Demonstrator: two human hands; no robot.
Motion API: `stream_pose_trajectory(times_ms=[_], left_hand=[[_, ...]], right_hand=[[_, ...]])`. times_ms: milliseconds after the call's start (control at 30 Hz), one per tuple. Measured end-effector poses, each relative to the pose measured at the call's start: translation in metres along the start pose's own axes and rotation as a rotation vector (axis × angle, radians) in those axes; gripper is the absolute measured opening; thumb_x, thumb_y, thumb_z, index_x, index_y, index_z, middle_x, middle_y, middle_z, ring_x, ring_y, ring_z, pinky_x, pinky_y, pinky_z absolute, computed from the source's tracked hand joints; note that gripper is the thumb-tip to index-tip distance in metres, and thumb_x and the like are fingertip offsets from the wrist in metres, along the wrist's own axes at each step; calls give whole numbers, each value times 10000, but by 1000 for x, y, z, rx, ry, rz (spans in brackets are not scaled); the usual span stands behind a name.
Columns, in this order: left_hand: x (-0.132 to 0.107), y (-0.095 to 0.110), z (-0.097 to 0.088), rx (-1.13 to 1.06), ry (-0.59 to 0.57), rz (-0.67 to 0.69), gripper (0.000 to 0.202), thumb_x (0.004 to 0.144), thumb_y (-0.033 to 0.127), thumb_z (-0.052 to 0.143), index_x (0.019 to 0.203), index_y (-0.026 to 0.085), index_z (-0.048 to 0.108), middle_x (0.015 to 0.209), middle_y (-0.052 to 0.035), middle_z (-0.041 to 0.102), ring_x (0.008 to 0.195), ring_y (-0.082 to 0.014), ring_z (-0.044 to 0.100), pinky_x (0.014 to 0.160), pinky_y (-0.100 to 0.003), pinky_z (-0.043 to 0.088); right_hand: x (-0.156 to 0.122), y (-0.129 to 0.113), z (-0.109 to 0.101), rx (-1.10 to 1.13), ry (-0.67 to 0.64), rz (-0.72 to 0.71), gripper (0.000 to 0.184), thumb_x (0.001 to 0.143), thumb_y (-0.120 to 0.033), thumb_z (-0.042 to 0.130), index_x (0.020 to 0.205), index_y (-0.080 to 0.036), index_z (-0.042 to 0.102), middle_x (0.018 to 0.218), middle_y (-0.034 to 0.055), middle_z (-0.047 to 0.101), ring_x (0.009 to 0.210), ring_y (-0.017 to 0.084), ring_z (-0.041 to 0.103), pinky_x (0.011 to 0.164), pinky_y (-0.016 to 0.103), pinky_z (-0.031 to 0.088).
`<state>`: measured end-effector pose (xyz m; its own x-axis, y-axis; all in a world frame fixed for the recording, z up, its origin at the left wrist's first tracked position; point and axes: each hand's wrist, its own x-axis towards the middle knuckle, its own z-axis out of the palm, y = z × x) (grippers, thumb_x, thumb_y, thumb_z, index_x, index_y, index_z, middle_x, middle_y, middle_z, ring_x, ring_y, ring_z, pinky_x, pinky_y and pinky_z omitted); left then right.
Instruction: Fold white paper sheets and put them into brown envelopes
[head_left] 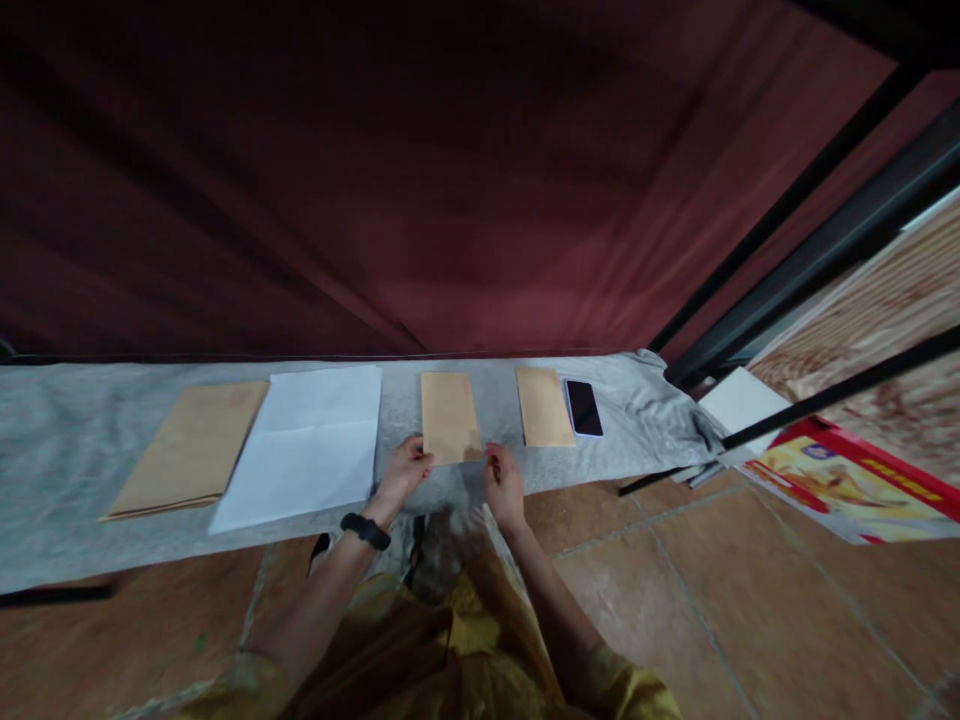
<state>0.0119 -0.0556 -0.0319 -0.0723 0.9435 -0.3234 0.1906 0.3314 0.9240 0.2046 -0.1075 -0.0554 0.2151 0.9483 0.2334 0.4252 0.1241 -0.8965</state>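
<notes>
A small brown paper envelope (450, 415) lies on the grey cloth in front of me. My left hand (406, 468), with a black band on the wrist, has its fingers closed at the envelope's lower left corner. Just beside the lower right corner is my right hand (504, 484), its fingers loosely bent and holding nothing that I can make out. Further right lies a second small brown envelope (545, 408), with a dark-screened smartphone (584, 408) close by it. White paper sheets (307, 440) with a crease lie to the left of my left hand.
Larger brown envelopes (191, 445) are stacked at the far left of the cloth-covered bench (637, 410). A dark red curtain (465, 200) hangs behind it. To the right stand black metal bars (780, 220) and a red and yellow box (855, 480). The floor is tiled.
</notes>
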Motion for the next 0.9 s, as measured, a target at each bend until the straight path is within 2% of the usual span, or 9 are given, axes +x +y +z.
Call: stream_pose_trajectory(times_ms=[133, 267, 367, 467, 567, 633, 733, 900], left_hand=[[-1, -3, -1, 120, 34, 29, 323, 710, 248, 620, 1025, 173, 610, 562, 62, 570, 457, -127, 521, 495, -238, 401], [-8, 1, -4, 264, 81, 71, 367, 774, 212, 622, 1138, 170, 610, 646, 21, 631, 576, -168, 610, 595, -270, 457], [-20, 4, -2, 500, 148, 152, 359, 867, 227, 565, 1218, 162, 596, 798, -52, 696, 752, -223, 678, 717, -324, 511], [-35, 1, 7, 770, 234, 378, 325, 977, 265, 421, 1216, 161, 614, 1066, -137, 705, 1012, -261, 680, 895, -391, 525], [-44, -9, 19, 911, 155, 700, 381, 1020, 313, 365, 1272, 164, 608, 1278, -144, 662, 1212, -252, 618, 1051, -414, 485], [-47, -18, 25, 943, 72, 808, 435, 1028, 354, 366, 1354, 146, 566, 1374, -146, 628, 1304, -249, 569, 1120, -426, 447], [-48, -33, 24, 1012, 57, 825, 531, 1028, 415, 365, 1426, 95, 510, 1467, -181, 561, 1395, -271, 495, 1169, -457, 401], [-51, -49, 12, 1091, 96, 843, 633, 1011, 490, 390, 1475, 65, 458, 1533, -200, 484, 1467, -283, 404, 1189, -458, 378]], right_hand=[[-10, -14, 4, -318, -253, -306, 402, 1012, -231, 418, 1371, -186, 593, 1402, 108, 616, 1336, 209, 532, 1155, 402, 405], [-17, -18, 10, -552, -368, -399, 431, 1037, -303, 460, 1446, -195, 543, 1518, 91, 523, 1433, 227, 436, 1219, 443, 303], [-19, -17, 9, -623, -382, -408, 445, 1045, -312, 453, 1469, -196, 520, 1539, 87, 498, 1443, 212, 426, 1224, 423, 290], [-18, -16, 9, -633, -397, -413, 453, 1043, -308, 452, 1481, -205, 506, 1552, 79, 482, 1446, 204, 422, 1225, 416, 287], [-18, -14, 11, -628, -397, -395, 453, 1035, -268, 442, 1475, -189, 514, 1538, 85, 499, 1444, 209, 426, 1227, 427, 283], [-19, -12, 12, -626, -392, -388, 476, 1027, -242, 430, 1495, -175, 486, 1527, 92, 511, 1445, 210, 423, 1227, 425, 279], [-21, -8, 11, -626, -396, -399, 519, 1018, -249, 443, 1531, -176, 430, 1541, 91, 495, 1451, 212, 413, 1230, 421, 264], [-25, -3, 3, -647, -323, -375, 480, 1032, -261, 415, 1499, -164, 479, 1530, 99, 507, 1438, 217, 431, 1223, 426, 265]])
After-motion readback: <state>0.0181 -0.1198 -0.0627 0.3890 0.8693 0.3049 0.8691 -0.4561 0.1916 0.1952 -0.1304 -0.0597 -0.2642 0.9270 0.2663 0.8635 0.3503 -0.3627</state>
